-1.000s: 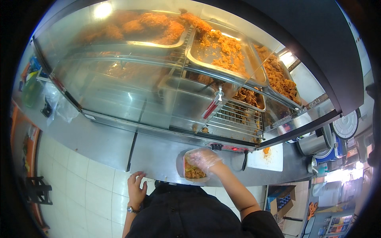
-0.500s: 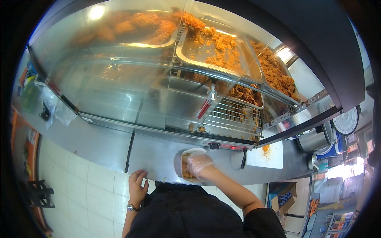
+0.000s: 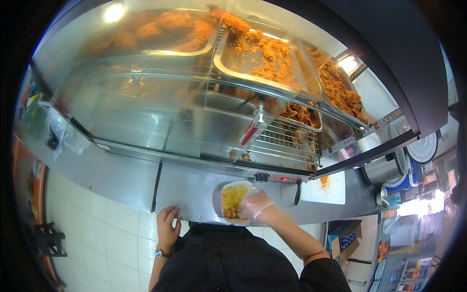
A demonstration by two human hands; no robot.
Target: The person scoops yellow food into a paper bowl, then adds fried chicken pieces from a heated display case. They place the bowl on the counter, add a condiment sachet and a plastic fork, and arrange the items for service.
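A small white takeaway box (image 3: 245,184) stands on the steel counter in front of me, its lid up. Yellow rice (image 3: 233,197) fills its far part, and browned fried pieces (image 3: 231,213) lie in the near part. My right hand (image 3: 256,204), in a clear plastic glove, is at the box's right side; motion and the glove blur its fingers, so I cannot see whether it holds anything. My left hand (image 3: 168,222) rests bare on the counter's front edge, fingers loosely bent and apart, nothing in it.
Beyond the box stands a glass warming cabinet (image 3: 146,121) with trays of fried chicken (image 3: 272,53) and a wire rack (image 3: 282,141). A white cutting board (image 3: 323,192) with orange crumbs lies to the right, near a steel pot (image 3: 384,170). An open carton (image 3: 346,238) sits below.
My right hand has drawn back from over the box toward its right side. The yellow rice, covered by the hand before, now shows. My left hand has stayed at the counter edge.
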